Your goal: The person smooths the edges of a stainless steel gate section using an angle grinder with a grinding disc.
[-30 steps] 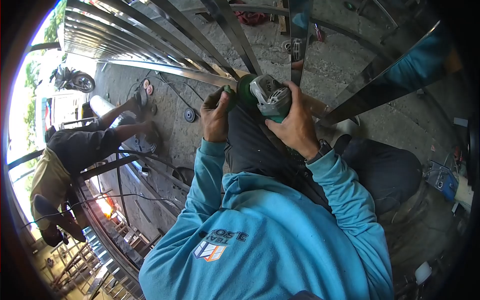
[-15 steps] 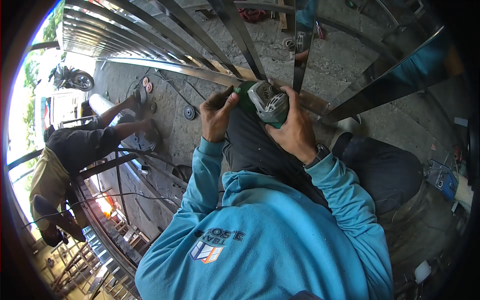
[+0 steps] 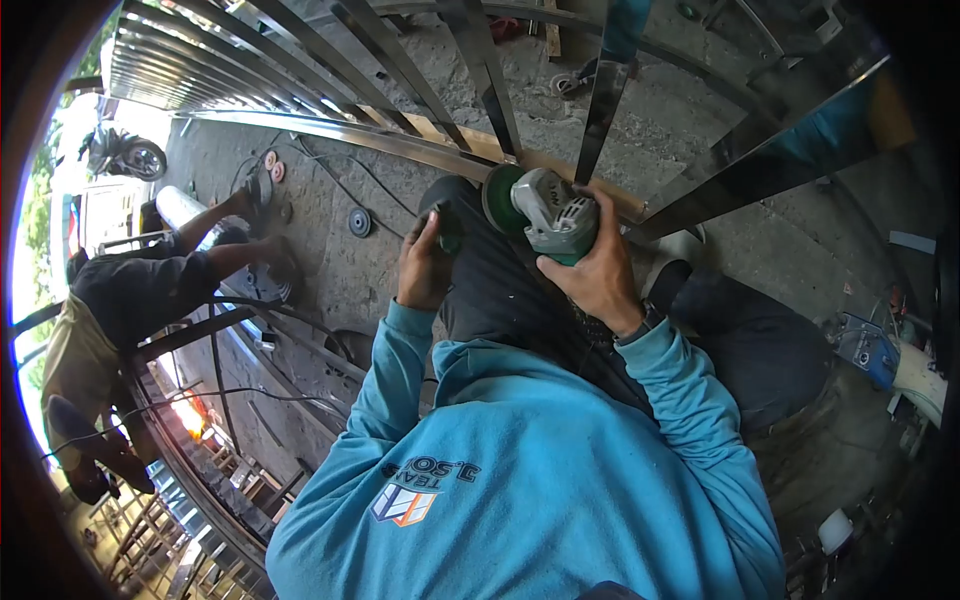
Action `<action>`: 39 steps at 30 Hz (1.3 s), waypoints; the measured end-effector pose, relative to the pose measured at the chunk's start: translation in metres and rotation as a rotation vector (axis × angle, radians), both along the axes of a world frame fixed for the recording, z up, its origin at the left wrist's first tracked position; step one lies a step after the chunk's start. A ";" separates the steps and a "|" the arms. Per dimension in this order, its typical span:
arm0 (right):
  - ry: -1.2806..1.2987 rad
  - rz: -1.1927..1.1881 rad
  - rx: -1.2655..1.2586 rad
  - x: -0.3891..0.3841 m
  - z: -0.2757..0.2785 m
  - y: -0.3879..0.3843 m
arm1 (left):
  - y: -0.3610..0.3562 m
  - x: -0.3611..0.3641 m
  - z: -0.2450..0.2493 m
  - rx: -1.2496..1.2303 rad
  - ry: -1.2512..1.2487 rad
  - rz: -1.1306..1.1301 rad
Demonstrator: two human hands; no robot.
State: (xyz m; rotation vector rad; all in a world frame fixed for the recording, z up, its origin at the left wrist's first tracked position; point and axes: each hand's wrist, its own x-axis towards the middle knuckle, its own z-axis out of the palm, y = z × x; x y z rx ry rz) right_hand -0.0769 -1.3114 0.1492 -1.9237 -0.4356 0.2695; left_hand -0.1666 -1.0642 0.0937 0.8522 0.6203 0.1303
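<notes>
My right hand [image 3: 608, 265] is wrapped around an angle grinder [image 3: 556, 215] with a grey metal head and green body. A round green disc [image 3: 503, 200] is fitted on its left side. My left hand [image 3: 424, 265] is closed on a small dark green piece [image 3: 449, 232], apart from the disc; its exact kind is hard to make out. Both hands are above my dark trouser legs. Just beyond the grinder runs the shiny bottom rail of a metal frame [image 3: 340, 137] with several upright slats.
On the left a co-worker [image 3: 130, 290] bends over beside a dark metal frame, near a bright orange glow [image 3: 190, 413]. A loose disc [image 3: 359, 221] and cables lie on the concrete floor. A motorcycle [image 3: 125, 155] stands far left; a blue box-like device [image 3: 866, 350] is at right.
My left hand has drawn down and away from the disc with the green piece. The grinder has turned and shifted slightly right, showing more of its disc. The view has shifted slightly.
</notes>
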 end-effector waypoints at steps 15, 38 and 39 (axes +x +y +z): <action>0.062 -0.127 0.201 -0.020 0.026 -0.030 | -0.119 -0.036 0.013 0.967 -0.425 -0.860; 0.710 -0.440 0.645 -0.039 0.036 -0.020 | -0.087 -0.052 0.025 1.173 -1.076 -0.550; 0.721 -0.458 0.639 -0.041 0.029 -0.021 | -0.091 -0.057 0.027 1.137 -1.020 -0.585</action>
